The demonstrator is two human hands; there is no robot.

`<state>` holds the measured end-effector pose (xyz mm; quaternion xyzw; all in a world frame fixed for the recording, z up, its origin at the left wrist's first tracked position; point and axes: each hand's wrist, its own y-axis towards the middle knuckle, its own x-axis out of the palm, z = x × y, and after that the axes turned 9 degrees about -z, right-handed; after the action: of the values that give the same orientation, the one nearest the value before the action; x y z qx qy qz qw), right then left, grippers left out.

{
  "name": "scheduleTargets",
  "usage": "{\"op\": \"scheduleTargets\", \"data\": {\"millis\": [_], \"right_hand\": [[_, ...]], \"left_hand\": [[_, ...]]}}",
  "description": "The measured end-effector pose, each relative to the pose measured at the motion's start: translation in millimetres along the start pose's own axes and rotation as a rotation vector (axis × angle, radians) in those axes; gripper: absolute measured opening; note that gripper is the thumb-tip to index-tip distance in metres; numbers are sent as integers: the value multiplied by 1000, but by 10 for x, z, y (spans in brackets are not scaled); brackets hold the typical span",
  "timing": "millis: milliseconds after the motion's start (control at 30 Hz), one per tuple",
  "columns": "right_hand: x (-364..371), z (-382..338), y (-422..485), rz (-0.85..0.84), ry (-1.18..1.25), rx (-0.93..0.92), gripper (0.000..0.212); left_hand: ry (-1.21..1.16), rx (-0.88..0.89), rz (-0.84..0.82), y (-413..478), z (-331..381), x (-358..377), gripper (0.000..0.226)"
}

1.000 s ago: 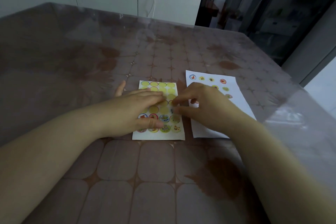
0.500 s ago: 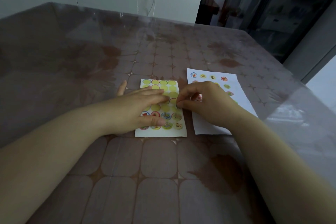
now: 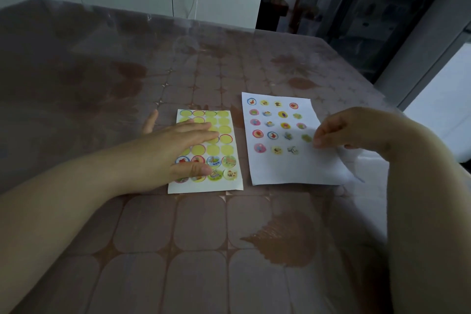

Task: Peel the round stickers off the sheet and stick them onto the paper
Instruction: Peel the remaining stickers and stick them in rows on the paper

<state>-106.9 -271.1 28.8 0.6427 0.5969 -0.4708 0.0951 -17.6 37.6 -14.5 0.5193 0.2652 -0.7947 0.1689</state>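
Head view: nearest, the left grip (image 3: 175, 153) lies released, fingers flat, pressing the sticker sheet (image 3: 204, 187) onto the table (image 3: 198, 250). Round stickers (image 3: 229, 160) fill the sheet's two nearest rows. Just beside it, the paper (image 3: 288, 171) carries stuck ones. The right grip (image 3: 349, 127) is clenched, fingertips pinched at the paper's right edge; whether they hold a sticker, I cannot tell.

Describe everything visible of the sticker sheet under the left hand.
The sticker sheet is a white, paper-like rectangle lying flat on the table, just left of the white paper with a gap between them. It carries four columns of circles: the upper rows are bare yellow spots, and the bottom two rows still hold picture stickers. The left hand rests flat on it, fingers straight across the middle, thumb on the lower rows.
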Motion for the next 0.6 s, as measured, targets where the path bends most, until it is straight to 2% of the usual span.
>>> {"op": "scheduleTargets", "data": {"millis": [200,333,533,600], "right_hand": [[46,-19,43,-40,-27,24,18],[50,-22,47,-14,-17,23,11],[32,-2,49,-19,15,32,22],[48,-14,61,-25,-7,31,18]], "left_hand": [[4,-7,-7,0,12,-9,96],[-4,4,-5,3,-5,-6,98],[2,0,-4,10,-17,2,92],[-10,-1,-11,5,-14,1,89]]}}
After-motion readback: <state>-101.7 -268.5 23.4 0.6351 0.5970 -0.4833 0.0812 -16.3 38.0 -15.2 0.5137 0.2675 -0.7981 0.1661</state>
